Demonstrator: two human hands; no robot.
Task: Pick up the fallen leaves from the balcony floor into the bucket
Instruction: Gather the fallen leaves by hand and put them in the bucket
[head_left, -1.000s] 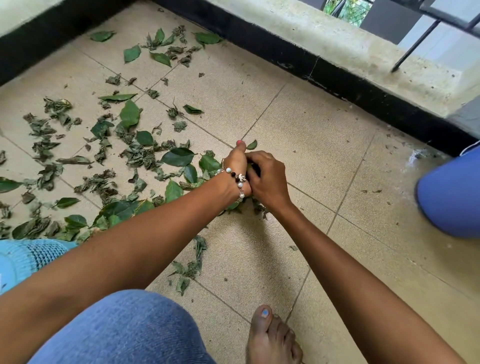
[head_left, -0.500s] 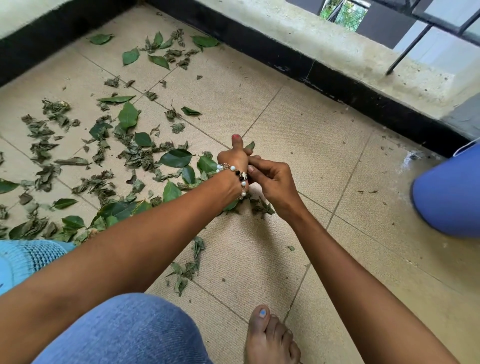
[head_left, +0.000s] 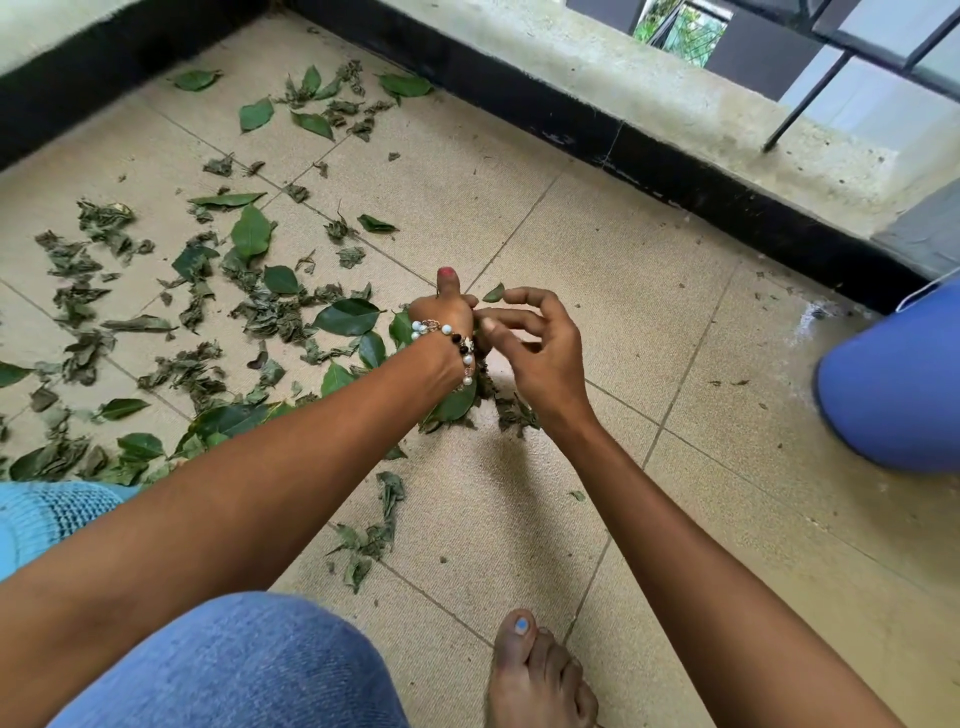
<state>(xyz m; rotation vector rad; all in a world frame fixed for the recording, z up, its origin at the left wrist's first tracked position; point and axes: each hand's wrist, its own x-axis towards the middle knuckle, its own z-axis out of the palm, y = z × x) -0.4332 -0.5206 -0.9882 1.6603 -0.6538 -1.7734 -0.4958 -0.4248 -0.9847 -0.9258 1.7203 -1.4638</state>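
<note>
A person crouches on a tiled balcony floor (head_left: 597, 249), both hands meeting over a small heap of green leaves (head_left: 457, 402). The left hand (head_left: 449, 317), with a beaded bracelet (head_left: 452, 343) on its wrist, is curled round a bunch of leaves with the thumb raised. The right hand (head_left: 535, 345) hovers against it, fingers loosely spread and holding nothing. More fallen leaves (head_left: 249, 234) lie scattered to the left. The blue bucket (head_left: 893, 384) stands well apart at the right edge.

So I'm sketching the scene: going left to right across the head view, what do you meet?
Light blue knit sleeve → scattered leaves → left hand → right hand → blue bucket.
</note>
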